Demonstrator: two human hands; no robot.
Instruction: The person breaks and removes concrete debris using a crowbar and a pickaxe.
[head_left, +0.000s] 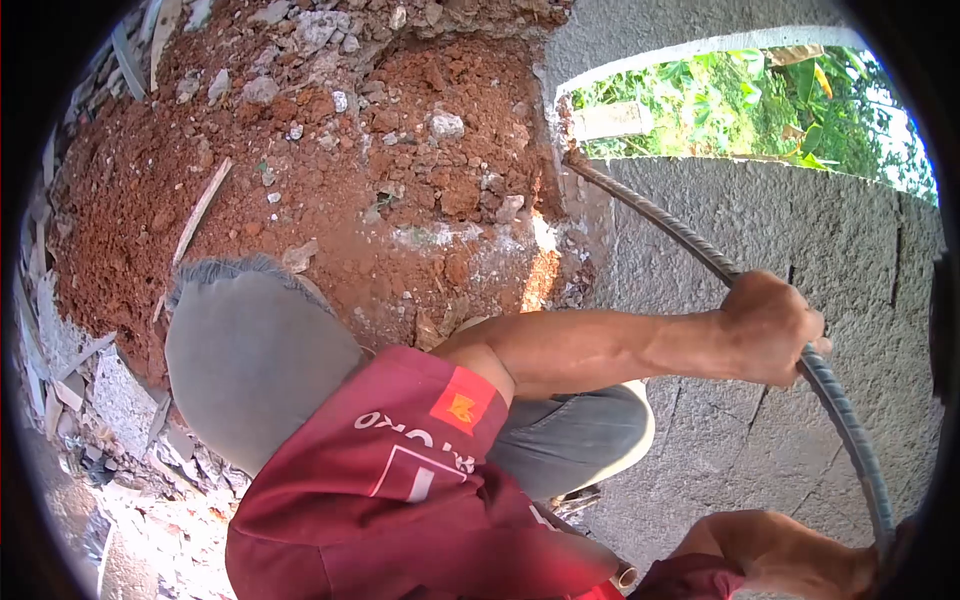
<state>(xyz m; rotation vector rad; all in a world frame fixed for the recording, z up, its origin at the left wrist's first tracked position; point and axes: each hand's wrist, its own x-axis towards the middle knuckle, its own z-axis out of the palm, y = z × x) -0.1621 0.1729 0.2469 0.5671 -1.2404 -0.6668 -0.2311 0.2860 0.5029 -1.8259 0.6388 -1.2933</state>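
Neither my left hand nor my right hand shows in this view. Close in front, a crouching co-worker in a grey cap and maroon shirt grips a ribbed steel bar. The co-worker's fist is wrapped round the bar near its middle. Lower right, another bare forearm with a maroon sleeve reaches the bar's lower part; its fingers are lost at the dark frame edge. From the opening's corner, the bar slants across the rough grey surface and bends downward past the fist.
Reddish broken soil with stones fills the upper left. A rough grey concrete surface spans the right, with an opening onto green plants above. Wood scraps and rubble lie along the left edge.
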